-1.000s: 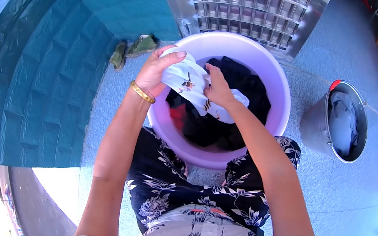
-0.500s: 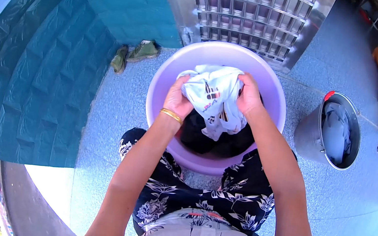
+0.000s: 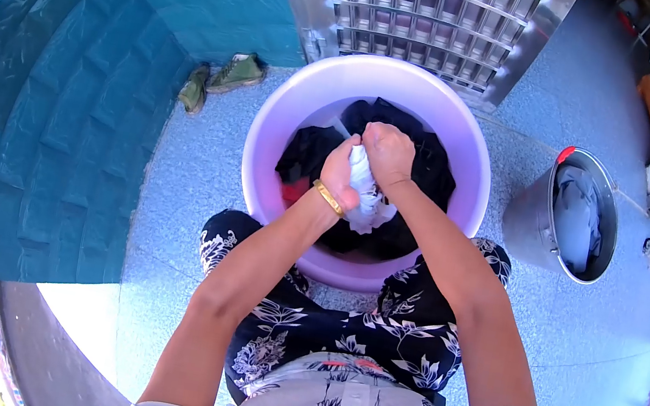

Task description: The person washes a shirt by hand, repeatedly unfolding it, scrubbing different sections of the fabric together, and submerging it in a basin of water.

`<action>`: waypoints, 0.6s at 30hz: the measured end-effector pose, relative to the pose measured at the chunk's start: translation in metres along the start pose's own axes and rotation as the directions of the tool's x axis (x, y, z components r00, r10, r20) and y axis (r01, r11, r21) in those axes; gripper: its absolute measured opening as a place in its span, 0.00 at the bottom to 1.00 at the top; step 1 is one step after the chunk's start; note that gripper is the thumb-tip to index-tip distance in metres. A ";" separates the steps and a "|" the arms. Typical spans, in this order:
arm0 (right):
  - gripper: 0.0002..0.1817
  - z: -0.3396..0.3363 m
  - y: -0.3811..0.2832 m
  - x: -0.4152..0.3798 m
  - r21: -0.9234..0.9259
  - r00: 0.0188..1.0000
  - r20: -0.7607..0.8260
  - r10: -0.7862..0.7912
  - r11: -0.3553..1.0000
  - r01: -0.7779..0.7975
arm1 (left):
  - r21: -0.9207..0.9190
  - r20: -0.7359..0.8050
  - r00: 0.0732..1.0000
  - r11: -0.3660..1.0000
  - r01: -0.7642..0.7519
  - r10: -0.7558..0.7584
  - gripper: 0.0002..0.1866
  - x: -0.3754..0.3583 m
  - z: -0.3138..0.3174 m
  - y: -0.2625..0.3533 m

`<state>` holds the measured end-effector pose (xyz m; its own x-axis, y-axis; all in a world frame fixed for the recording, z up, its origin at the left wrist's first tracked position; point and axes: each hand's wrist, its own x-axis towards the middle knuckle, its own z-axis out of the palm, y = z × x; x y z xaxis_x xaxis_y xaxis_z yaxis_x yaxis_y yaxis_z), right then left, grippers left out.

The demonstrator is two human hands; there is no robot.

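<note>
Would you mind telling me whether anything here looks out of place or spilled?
Only the pair of green shoes lies loosely on the floor by the blue wall. Both hands grip the white cloth over the purple basin; nothing looks spilled.

Bright daylight floods my view, washing the floor pale blue and blowing out a white patch at lower left, while the fisheye lens bends everything toward a black circular rim with faint colour fringing, the centre staying sharp.

Metal bucket of cloth — green shoes by steps.
</note>
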<state>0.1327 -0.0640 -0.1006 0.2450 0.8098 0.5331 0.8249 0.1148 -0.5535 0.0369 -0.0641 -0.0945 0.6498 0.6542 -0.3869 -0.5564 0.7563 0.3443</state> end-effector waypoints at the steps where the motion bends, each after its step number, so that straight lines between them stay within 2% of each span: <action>1: 0.10 0.001 -0.006 -0.002 0.043 0.998 -0.057 -0.007 0.999 0.009 | 0.010 -0.032 0.997 0.997 -0.075 0.075 0.16 0.005 -0.004 0.002; 2: 0.10 0.002 -0.014 -0.005 0.145 0.997 -0.067 -0.030 0.989 0.040 | 0.025 -0.064 0.986 0.988 -0.150 0.151 0.15 0.010 -0.009 0.008; 3: 0.10 0.000 -0.030 -0.009 0.248 0.995 -0.079 -0.054 0.966 0.072 | -0.014 -0.071 0.984 0.986 -0.167 0.166 0.14 0.011 -0.011 0.015; 4: 0.11 -0.010 -0.056 -0.017 0.362 0.996 -0.039 -0.082 0.928 0.091 | -0.020 0.196 0.972 0.991 -0.129 0.130 0.15 0.010 -0.024 0.025; 5: 0.10 -0.024 -0.075 -0.022 0.388 0.984 -0.029 -0.176 0.905 0.174 | 0.006 0.244 0.968 0.998 -0.065 0.062 0.16 0.013 -0.041 0.041; 6: 0.09 -0.030 -0.088 -0.032 0.420 0.967 0.060 -0.249 0.885 0.202 | 0.036 0.291 0.957 0.999 -0.002 -0.009 0.17 0.014 -0.041 0.053; 7: 0.09 -0.028 -0.084 -0.030 0.394 0.947 -0.025 -0.322 0.867 0.305 | 0.003 0.482 0.873 0.997 0.081 -0.072 0.15 0.017 -0.040 0.052; 8: 0.09 -0.023 -0.075 -0.027 0.361 0.914 -0.106 -0.391 0.841 0.402 | 0.002 0.483 0.873 0.997 0.080 -0.071 0.15 0.020 -0.040 0.046; 9: 0.09 -0.015 -0.056 -0.020 0.350 0.952 -0.094 -0.291 0.886 0.306 | -0.007 0.174 0.985 1.000 0.009 -0.008 0.14 0.004 -0.010 0.033; 10: 0.09 -0.008 -0.033 -0.005 0.333 0.977 -0.091 -0.192 0.919 0.211 | 0.012 -0.145 0.987 0.998 -0.062 0.063 0.13 -0.002 0.010 0.020; 11: 0.09 -0.009 -0.012 0.007 0.198 0.991 -0.051 -0.125 0.971 0.133 | 0.088 -0.083 0.990 0.990 -0.107 0.114 0.12 0.000 0.011 0.010; 12: 0.09 -0.015 -0.004 0.015 0.057 0.998 -0.021 -0.054 0.997 0.055 | 0.063 -0.034 0.999 0.998 -0.001 0.003 0.11 -0.006 0.015 0.002; 13: 0.09 -0.013 -0.006 0.013 0.057 0.998 -0.024 -0.050 0.997 0.051 | 0.051 -0.029 0.999 0.998 -0.023 0.024 0.11 -0.002 0.011 0.003; 15: 0.10 -0.008 -0.014 0.009 0.112 0.989 -0.148 -0.019 0.993 0.035 | 0.038 -0.036 0.995 0.995 -0.094 0.095 0.11 0.006 0.012 0.007; 16: 0.10 -0.010 -0.027 0.007 0.188 0.989 -0.144 -0.027 0.981 0.054 | 0.042 -0.054 0.988 0.989 -0.142 0.144 0.12 0.005 0.013 0.013; 17: 0.10 -0.011 -0.044 -0.006 0.277 0.991 -0.096 -0.091 0.954 0.115 | -0.038 0.111 0.979 0.985 -0.166 0.169 0.14 0.009 -0.005 0.023; 18: 0.11 -0.024 -0.070 -0.017 0.364 0.985 -0.052 -0.163 0.916 0.170 | -0.016 0.249 0.965 0.997 -0.081 0.082 0.16 0.014 -0.029 0.030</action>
<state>0.0834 -0.0995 -0.0555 0.1337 0.7494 0.6485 0.6117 0.4524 -0.6489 0.0143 -0.0318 -0.1138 0.7101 0.6915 -0.1324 -0.6154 0.7010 0.3603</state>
